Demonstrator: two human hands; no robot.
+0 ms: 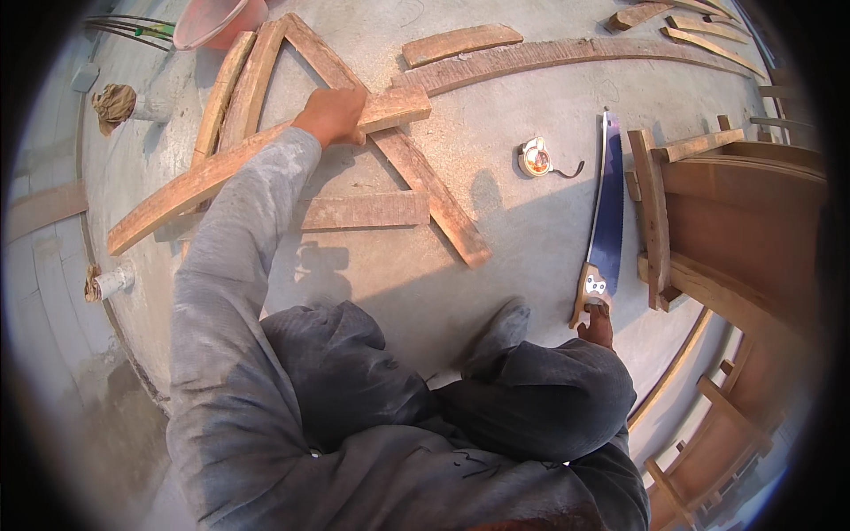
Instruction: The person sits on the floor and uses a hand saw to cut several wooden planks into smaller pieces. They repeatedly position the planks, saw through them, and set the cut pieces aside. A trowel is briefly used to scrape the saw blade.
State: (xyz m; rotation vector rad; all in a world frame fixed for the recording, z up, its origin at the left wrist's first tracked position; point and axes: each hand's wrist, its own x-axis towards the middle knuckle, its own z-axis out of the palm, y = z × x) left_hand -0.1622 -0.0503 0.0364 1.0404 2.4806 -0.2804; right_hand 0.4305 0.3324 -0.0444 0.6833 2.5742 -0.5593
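Observation:
My left hand is closed around a wooden beam near its right end. That beam lies slantwise across other timber pieces, among them a diagonal plank and a short board. At the lower right, my right hand grips the wooden handle of a handsaw, whose dark blue blade points away from me over the concrete floor. Between the timber and the saw lies a tape measure with a little of its dark tape end out.
A long plank and a shorter offcut lie at the back. Several thin strips are at the far right. A wooden framework stands close beside the saw. Wrapped pipe stubs and a pink basin are at the left.

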